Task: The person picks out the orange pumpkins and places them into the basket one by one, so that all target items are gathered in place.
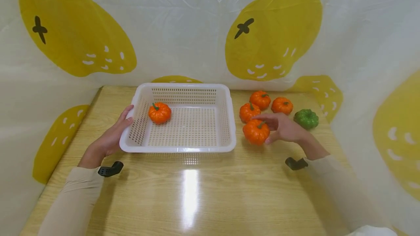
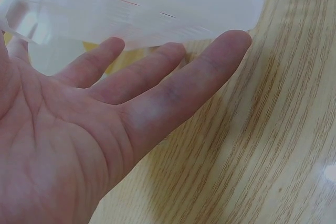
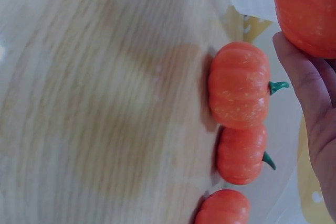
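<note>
My right hand (image 1: 283,127) grips an orange toy pumpkin (image 1: 256,132) with a green stem, just right of a white plastic basket (image 1: 178,149). In the right wrist view this pumpkin (image 3: 308,11) shows only in part, above my fingers (image 3: 304,80). My left hand (image 1: 113,134) rests against the outside of the basket's left end. The left wrist view shows straight fingers (image 2: 173,93) along the translucent wall, while the thumb's hold is unclear. Another orange pumpkin (image 1: 159,113) sits inside the basket, toward its left end.
Beyond my right hand lie several orange pumpkins (image 1: 260,100) in a cluster and a green pumpkin-like vegetable (image 1: 306,119). Everything stands on a wood-grain table (image 1: 157,199). A white sheet with yellow fruit shapes (image 1: 183,28) hangs along the back and sides.
</note>
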A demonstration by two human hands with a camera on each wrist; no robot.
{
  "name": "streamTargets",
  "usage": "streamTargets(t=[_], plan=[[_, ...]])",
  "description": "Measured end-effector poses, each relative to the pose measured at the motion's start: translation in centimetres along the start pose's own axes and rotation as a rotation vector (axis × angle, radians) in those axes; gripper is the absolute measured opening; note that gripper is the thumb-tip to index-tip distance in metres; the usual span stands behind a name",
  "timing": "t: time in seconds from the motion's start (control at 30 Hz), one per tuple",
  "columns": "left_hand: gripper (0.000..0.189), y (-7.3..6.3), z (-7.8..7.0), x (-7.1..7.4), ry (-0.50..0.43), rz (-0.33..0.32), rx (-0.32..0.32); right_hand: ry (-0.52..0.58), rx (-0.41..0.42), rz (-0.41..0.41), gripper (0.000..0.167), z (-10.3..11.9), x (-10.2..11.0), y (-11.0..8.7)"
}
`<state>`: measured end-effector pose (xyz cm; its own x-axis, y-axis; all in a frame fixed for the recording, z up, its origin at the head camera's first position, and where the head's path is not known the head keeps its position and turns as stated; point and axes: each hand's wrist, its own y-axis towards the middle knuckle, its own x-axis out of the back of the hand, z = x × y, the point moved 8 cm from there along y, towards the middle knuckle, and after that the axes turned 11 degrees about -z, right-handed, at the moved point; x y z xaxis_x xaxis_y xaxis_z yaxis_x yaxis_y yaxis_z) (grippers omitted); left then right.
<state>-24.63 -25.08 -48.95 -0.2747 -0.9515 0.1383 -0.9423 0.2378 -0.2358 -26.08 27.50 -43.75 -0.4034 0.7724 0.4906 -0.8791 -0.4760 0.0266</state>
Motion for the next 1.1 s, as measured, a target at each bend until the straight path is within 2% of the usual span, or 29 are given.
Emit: streamTargets(t=[0.23, 0.5, 0.77, 1.1], plan=[[0.059, 0.0, -0.1, 0.0, -0.003, 0.004, -0.005, 0.009, 0.06, 0.009, 0.086, 1.5, 0.0, 0.6], [0.059, 0.1, -0.2, 0.0, -0.008, 0.008, -0.008, 0.005, 0.041, 0.004, 0.087, 2.5, 0.0, 1.2], [0.059, -0.1, -0.3, -0.1, -0.013, 0.015, -0.02, -0.007, 0.069, 0.021, 0.087, 3.4, 0.2, 2.0], [0.059, -0.1, -0.4, -0.1, -0.03, 0.02, -0.024, 0.067, 0.107, 0.042, 0.088, 5.6, -0.1, 3.0]])
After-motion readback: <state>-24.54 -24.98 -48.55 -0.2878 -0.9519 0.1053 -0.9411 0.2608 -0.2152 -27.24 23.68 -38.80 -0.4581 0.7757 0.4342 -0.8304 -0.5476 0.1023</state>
